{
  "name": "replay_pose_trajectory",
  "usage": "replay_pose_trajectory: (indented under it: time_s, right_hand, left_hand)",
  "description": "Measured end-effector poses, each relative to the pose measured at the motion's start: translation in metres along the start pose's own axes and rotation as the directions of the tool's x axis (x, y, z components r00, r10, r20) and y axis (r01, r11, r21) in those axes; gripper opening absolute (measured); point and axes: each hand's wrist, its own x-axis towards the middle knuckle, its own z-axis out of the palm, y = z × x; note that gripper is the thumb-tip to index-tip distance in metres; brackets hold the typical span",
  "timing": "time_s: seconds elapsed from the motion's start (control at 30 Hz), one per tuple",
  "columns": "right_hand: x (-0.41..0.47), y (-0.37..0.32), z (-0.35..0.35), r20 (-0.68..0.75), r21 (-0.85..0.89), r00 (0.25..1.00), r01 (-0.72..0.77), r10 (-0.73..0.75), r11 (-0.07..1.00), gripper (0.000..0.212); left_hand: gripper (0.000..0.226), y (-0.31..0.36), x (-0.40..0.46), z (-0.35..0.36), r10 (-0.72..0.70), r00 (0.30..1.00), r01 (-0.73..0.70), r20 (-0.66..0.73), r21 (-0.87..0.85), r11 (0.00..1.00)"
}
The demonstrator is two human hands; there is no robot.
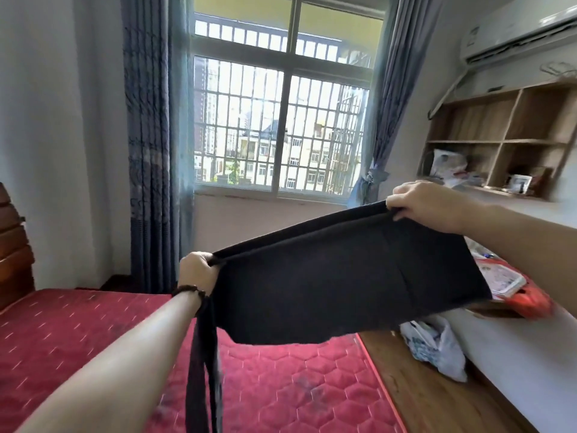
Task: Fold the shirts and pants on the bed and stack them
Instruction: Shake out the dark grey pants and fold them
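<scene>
While both hands pinch, matte black garment (337,276) taut

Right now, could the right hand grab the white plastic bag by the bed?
Probably not yet: the right hand grips the black garment held up in the air, and the white plastic bag lies lower, beside the red mattress.
</scene>
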Motion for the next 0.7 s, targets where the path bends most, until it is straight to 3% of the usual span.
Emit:
replay_pose_trajectory:
  time_s: [0.13, 0.27, 0.4, 0.57, 0.7]
  right_hand:
    - [-0.011, 0.017, 0.016, -0.090, 0.132, 0.985, -0.137, 0.150, 0.982, 0.004]
    - [-0.019, 0.026, 0.031, -0.163, 0.219, 0.950, -0.229, 0.267, 0.948, 0.005]
    - [-0.022, 0.021, 0.049, -0.265, 0.273, 0.918, -0.221, 0.294, 0.936, 0.007]
    - [-0.020, 0.006, 0.074, -0.336, 0.252, 0.910, -0.163, 0.244, 0.954, 0.010]
    - [-0.020, 0.006, 0.103, -0.338, 0.241, 0.912, -0.155, 0.233, 0.958, 0.013]
  left_hand:
    - [0.008, 0.023, 0.025, -0.027, 0.167, 0.986, -0.166, 0.001, -0.039, 0.985]
    - [0.013, 0.019, 0.039, -0.045, 0.332, 0.936, -0.351, 0.114, 0.278, 0.894]
    - [0.018, -0.006, 0.036, -0.052, 0.248, 0.957, -0.290, 0.152, 0.530, 0.797]
    - [0.018, -0.037, 0.027, -0.048, 0.173, 0.982, -0.179, 0.079, 0.684, 0.707]
    - [0.015, -0.061, 0.030, -0.053, 0.183, 0.983, -0.144, 0.018, 0.696, 0.703]
